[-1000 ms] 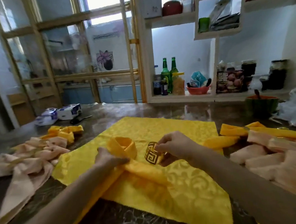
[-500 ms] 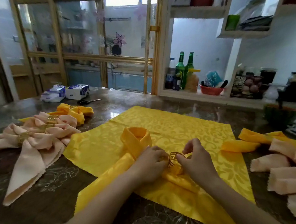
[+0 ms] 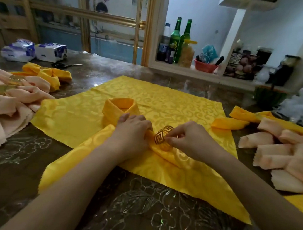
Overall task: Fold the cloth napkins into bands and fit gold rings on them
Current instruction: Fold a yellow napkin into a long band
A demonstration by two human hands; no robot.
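A yellow napkin folded into a band (image 3: 120, 110) lies crossed into a loop on a flat yellow patterned cloth (image 3: 173, 103). My left hand (image 3: 132, 133) pinches the band's crossed ends together just below the loop. My right hand (image 3: 189, 141) holds a gold ring (image 3: 161, 136) with a cut-out key pattern by its edge. The ring sits over the gathered ends, right beside my left fingers. How far the cloth goes through the ring is hidden.
Peach napkins with gold rings (image 3: 4, 93) and a yellow one (image 3: 47, 73) lie at the left. Folded peach and yellow napkins (image 3: 281, 150) lie at the right. Tissue packs (image 3: 50, 51), scissors (image 3: 63, 65) and a shelf with green bottles (image 3: 176, 37) stand behind.
My left hand slid from the band's left side to the crossed ends. My right hand brought the ring onto the gathered ends. The view has tilted down and closer.
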